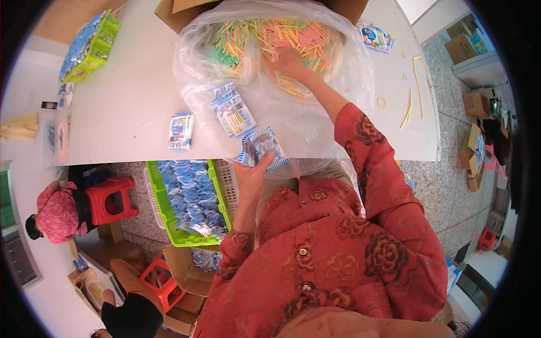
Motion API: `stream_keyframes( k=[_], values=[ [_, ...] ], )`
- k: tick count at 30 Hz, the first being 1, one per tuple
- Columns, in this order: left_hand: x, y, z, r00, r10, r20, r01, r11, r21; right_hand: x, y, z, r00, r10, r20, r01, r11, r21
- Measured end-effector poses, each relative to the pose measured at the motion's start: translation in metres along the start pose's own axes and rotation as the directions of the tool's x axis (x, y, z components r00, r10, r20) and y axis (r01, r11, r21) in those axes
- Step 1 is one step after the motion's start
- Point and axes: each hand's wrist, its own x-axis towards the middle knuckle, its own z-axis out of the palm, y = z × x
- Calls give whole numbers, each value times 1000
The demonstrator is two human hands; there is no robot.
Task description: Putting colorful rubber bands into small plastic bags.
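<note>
Gripping 1 blue-and-white packet (260,145): left hand (251,172), clamped on it with the thumb across its face, at the near edge of the white table (124,112). Right hand (289,61): down among the thin pastel sticks (298,35), fingertips hidden; cannot tell whether they are together or apart.

Sticks: pink, yellow, orange and green, heaped in 1 open clear plastic bag (321,121) spread across the table, a cardboard box (167,14) at its far side.

Overlapping striped packets (233,114): on the bag, just beyond the held packet. 1 flat packet (181,133): on the table, farther left.

Right part of table: 1 loose rubber band (381,102), a few yellow sticks (407,110).

Green crates: 1 at the table's far left (102,50), filled with blue packets; 1 below the near edge (224,201), likewise filled. Red stools: 2 at left, 1 upper (110,198), 1 lower (159,280).
</note>
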Motion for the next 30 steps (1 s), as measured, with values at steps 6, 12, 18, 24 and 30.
stream_keyframes(
  k=[6,12,18,24,30],
  values=[
    [0,0,5,1000,8,-8,-7,1000,21,-31,-1,-22,997,-41,60,24,966,259],
    [-2,6,15,1000,13,2,-13,998,63,-56,-1,-18,934,-348,-83,358,909,212],
    [-4,4,15,997,64,35,-65,998,19,-60,6,-23,871,-450,-197,483,858,175],
    [-3,3,10,997,-53,51,51,998,43,-75,-7,-70,917,-388,-92,396,913,99],
    [-2,9,31,997,-15,78,12,999,36,-94,21,-34,902,-428,-54,431,892,136]
  ],
)
